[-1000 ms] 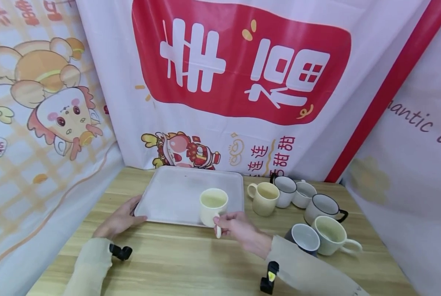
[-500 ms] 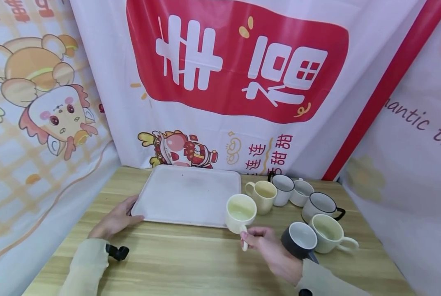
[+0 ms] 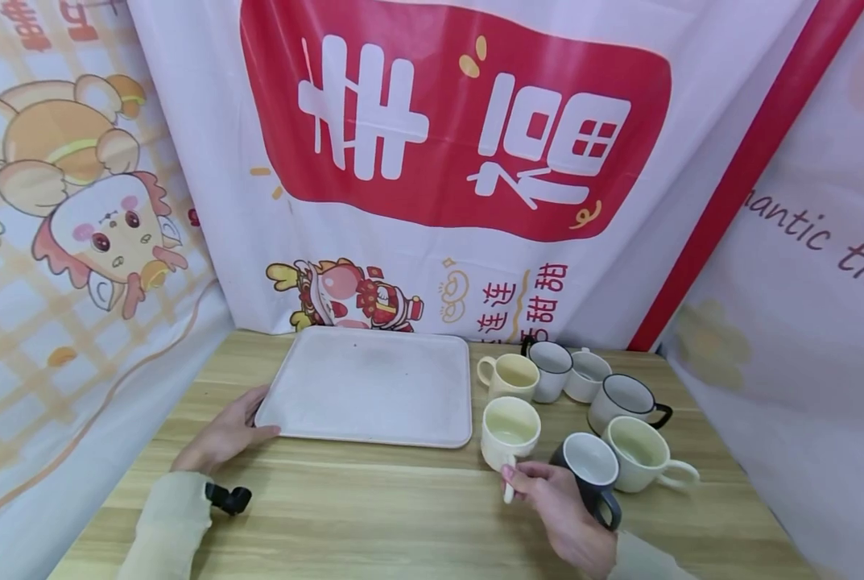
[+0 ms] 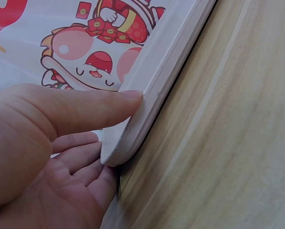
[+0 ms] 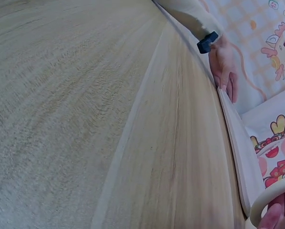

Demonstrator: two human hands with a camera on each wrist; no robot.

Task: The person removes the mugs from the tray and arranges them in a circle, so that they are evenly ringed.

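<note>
My right hand (image 3: pixel 565 511) pinches the handle of a pale cream mug (image 3: pixel 510 435), held upright just right of the tray's front right corner. Whether its base touches the table is hard to tell. At the lower right of the right wrist view, the mug's curved handle (image 5: pixel 271 193) and a fingertip show. A white rectangular tray (image 3: pixel 374 387) lies on the table. My left hand (image 3: pixel 221 435) holds its front left corner. The left wrist view shows the thumb (image 4: pixel 109 107) against the tray's rim (image 4: pixel 157 81), with the other fingers around the corner.
Right of the tray stand a yellow mug (image 3: pixel 514 377), two black-rimmed white mugs (image 3: pixel 551 374), a plain white mug (image 3: pixel 587 379), a cream mug (image 3: pixel 638 455) and a dark grey mug (image 3: pixel 580 471), close to my right hand. A printed curtain (image 3: pixel 374 242) hangs behind the wooden table (image 3: pixel 345 515).
The cream mug in my right hand has moved right, from over the tray's front right part to beside it. My left hand stays at the tray's corner. The view has shifted slightly.
</note>
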